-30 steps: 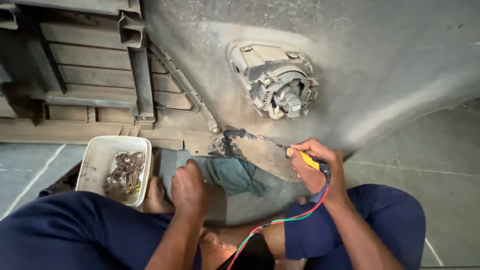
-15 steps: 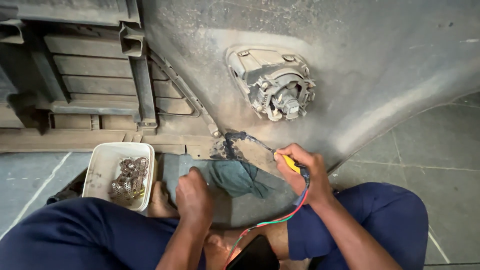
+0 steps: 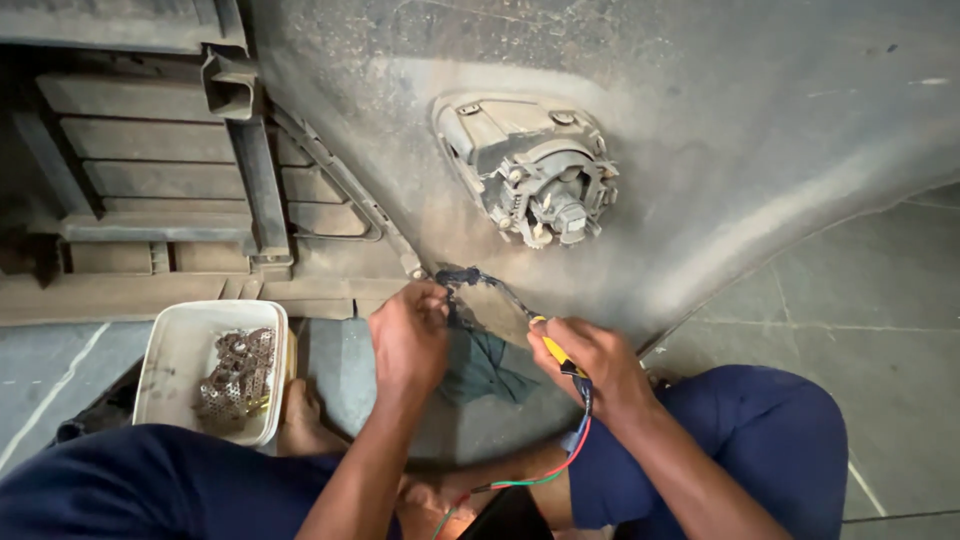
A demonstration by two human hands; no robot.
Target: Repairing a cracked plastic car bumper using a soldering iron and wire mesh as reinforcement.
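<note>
My left hand [image 3: 410, 340] pinches a dark wire bundle [image 3: 470, 280] that hangs from the dusty grey car bumper panel [image 3: 700, 130]. My right hand [image 3: 590, 365] is closed on a yellow-handled tool [image 3: 553, 350] whose tip points at the same wires. Red, green and blue leads [image 3: 545, 472] run from that tool down toward my lap. A dark teal cloth [image 3: 490, 368] lies on the floor under both hands. Above them, the back of a fog lamp housing [image 3: 535, 175] is set in the panel.
A white plastic tub [image 3: 180, 365] with rusty metal parts [image 3: 235, 375] stands at the left beside my bare foot [image 3: 300, 425]. A black grille structure [image 3: 170, 170] fills the upper left. Grey floor tiles [image 3: 880, 300] lie at the right. My blue-trousered knees [image 3: 740, 440] frame the bottom.
My left hand has lifted off the cloth and moved up to the wires. My right hand with the tool has shifted slightly left toward them.
</note>
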